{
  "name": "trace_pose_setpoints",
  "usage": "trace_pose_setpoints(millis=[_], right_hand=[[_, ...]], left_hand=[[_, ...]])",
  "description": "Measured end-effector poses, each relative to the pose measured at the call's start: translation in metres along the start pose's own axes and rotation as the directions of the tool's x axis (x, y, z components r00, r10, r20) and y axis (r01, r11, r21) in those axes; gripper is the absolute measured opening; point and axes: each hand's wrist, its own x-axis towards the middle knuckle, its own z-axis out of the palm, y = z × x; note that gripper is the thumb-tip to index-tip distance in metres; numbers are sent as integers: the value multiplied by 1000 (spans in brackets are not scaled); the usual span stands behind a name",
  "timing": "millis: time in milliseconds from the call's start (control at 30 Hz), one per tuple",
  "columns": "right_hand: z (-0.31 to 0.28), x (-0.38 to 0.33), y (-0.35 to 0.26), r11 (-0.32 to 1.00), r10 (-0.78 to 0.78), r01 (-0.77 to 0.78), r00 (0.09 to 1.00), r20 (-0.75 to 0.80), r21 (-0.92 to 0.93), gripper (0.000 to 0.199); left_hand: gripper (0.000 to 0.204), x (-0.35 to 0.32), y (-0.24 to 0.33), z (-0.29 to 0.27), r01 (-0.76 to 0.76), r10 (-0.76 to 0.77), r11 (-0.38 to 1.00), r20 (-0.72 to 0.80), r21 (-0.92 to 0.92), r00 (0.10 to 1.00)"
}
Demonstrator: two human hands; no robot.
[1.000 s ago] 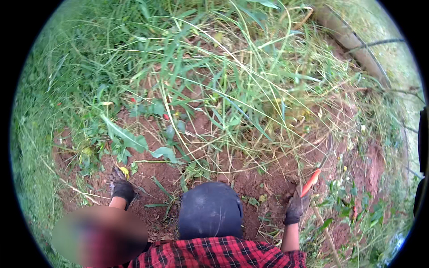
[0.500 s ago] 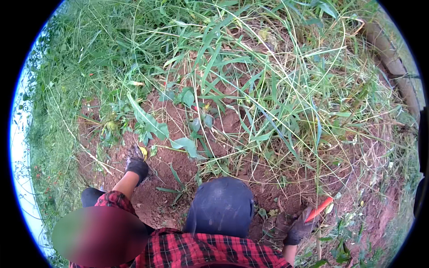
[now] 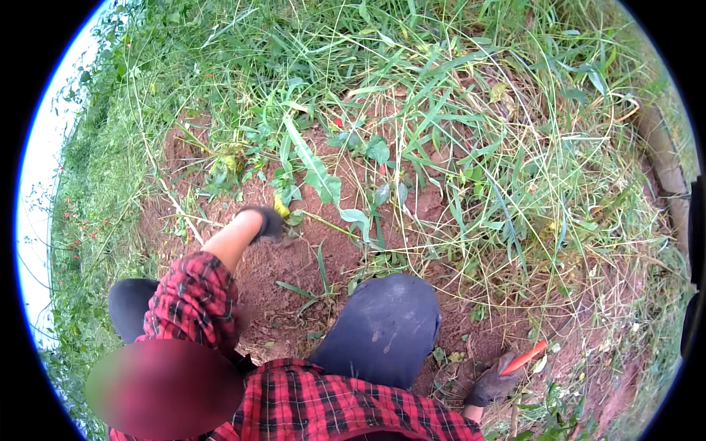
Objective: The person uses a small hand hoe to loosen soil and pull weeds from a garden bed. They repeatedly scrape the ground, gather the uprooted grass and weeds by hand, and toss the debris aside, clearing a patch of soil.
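My left hand (image 3: 269, 223), in a dark work glove, reaches down to the reddish soil beside a yellow leaf (image 3: 280, 206). Its fingers point away and are hidden behind the back of the glove, so their grip does not show. To the right of my knee, my right hand (image 3: 494, 382), gloved too, rests low by the ground, closed round a tool with an orange handle (image 3: 525, 358). The handle slants up to the right; the tool's working end is lost among the dry grass. A long broad green leaf (image 3: 315, 167) lies just beyond my left hand.
My bent knee (image 3: 390, 323) in dark trousers is between my hands. Tall grass (image 3: 478, 158) and leafy weeds cover the ground ahead. A thin dry stem (image 3: 176, 202) lies left of my left hand. At the far right runs a brownish pole-like thing (image 3: 664, 158).
My view has shifted, moving the plants rightward and upward in the picture. My left arm stretches further forward, its glove now turned so the fingers are hidden. My right hand still holds the orange-handled tool.
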Motion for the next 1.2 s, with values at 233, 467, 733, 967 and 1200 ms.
trace_pose_setpoints(millis=[233, 467, 733, 967, 1200], right_hand=[[-8, -3, -20, 949, -176, 112, 963, -202, -295, 43], [-9, -5, -16, 949, -158, 135, 986, -58, -284, 35], [0, -20, -39, 903, -185, 162, 983, -20, -398, 34], [4, -20, -83, 985, -160, 140, 956, -246, -97, 20], [19, -15, -59, 980, -22, -10, 988, -155, -201, 18]], left_hand=[[19, -78, 44, -193, -709, 220, 699, -971, 92, 90], [29, -182, 25, -287, -239, 188, 970, -759, 44, 624], [42, -261, 32, -303, -14, 76, 997, -910, 77, 407], [98, -160, 77, -284, 30, 561, 817, -806, 575, 188], [67, -44, 183, -310, 175, 781, 623, -619, 762, -88]])
